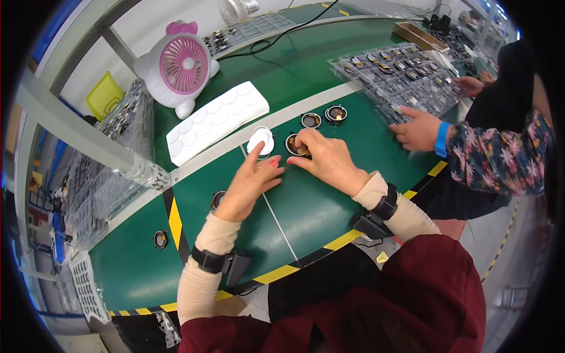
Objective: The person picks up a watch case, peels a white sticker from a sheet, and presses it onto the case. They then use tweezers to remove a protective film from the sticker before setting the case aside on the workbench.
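Observation:
My right hand (332,162) bends its thumb and fingers over a small round case (290,143) with a metal rim, like a watch case. The fingers cover part of it, and brown pieces show inside. To its left, my left hand (244,188) has its fingers apart. Its index fingertip reaches the edge of white round discs (260,140) that overlap on the green bench. Two more round cases, one dark-faced (311,120) and one with brown pieces inside (336,113), lie just beyond my right hand. Another case (218,199) is partly hidden behind my left wrist.
A white sheet with round outlines (218,122) lies near a white and pink fan (184,65). One case (159,239) sits at far left. On the right, a co-worker's hand (421,130) touches clear trays (400,76) of small parts. Striped tape (276,275) edges the bench.

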A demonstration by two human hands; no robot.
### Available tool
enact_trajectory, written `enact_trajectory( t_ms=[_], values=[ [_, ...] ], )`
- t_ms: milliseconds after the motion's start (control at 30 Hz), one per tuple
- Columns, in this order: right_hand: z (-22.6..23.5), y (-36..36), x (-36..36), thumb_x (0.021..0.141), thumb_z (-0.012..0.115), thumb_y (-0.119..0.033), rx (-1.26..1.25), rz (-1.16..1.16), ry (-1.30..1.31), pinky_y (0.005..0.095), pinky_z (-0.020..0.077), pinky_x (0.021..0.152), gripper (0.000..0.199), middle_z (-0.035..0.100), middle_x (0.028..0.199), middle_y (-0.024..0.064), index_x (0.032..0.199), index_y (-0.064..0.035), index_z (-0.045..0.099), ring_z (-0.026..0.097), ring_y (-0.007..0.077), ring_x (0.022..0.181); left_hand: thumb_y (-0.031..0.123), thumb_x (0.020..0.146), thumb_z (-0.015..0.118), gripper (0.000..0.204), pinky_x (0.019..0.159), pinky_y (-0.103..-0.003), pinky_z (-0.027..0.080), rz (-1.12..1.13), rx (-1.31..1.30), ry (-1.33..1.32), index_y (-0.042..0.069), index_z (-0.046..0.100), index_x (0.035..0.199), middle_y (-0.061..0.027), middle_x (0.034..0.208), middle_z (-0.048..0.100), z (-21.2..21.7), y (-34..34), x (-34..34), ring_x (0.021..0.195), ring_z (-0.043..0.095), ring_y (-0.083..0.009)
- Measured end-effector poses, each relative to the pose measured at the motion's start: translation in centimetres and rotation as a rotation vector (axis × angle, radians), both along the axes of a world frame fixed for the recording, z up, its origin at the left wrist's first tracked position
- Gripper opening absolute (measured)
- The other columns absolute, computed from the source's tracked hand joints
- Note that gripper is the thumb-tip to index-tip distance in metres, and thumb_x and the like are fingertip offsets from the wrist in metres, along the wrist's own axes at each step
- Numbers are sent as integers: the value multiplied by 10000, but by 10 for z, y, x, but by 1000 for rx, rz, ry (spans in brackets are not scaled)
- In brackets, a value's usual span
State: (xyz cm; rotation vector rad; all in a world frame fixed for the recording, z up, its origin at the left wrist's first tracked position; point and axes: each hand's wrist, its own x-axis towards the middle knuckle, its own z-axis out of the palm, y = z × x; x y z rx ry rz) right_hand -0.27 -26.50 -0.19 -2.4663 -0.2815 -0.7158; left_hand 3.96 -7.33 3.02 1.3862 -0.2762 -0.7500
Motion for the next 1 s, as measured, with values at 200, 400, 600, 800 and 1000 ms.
enact_trajectory(
  t_ms=[200,400,600,800,1000],
  values=[
    [-34,-21,-8,683,720,-281,-159,-116,2,351,460,539,341,527,975,47,863,-79,513,587,249,684,199,918,463,476,921,-355,420,-37,87,-217,46,309,1342,-129,1202,507,16,19,13,1086,517,-237],
    [-38,-6,-52,695,703,-296,-122,-247,-376,330,463,523,310,520,886,31,839,-88,525,578,212,703,163,889,489,421,906,-383,417,-121,722,-1165,-6,403,1264,-210,1211,499,3,34,55,1094,509,-318],
    [-84,29,-75,772,623,-243,-257,13,-324,324,442,452,228,485,659,66,673,-70,514,551,216,539,185,831,559,384,897,-391,412,69,989,-1822,-27,510,1148,-236,1209,488,-50,31,103,1081,480,-409],
    [-107,41,-81,802,595,-228,-216,164,-342,333,438,457,238,503,616,76,663,-52,514,561,232,543,206,810,586,339,842,-392,438,78,890,-1810,19,571,1092,-216,1156,534,-61,31,115,1025,520,-392],
    [-110,45,-84,809,590,-228,-200,258,-296,334,443,475,248,511,604,73,659,-45,514,567,230,548,185,790,603,251,716,-383,472,117,911,-1692,82,634,1016,-170,922,624,-39,27,97,831,599,-335]
  ],
)
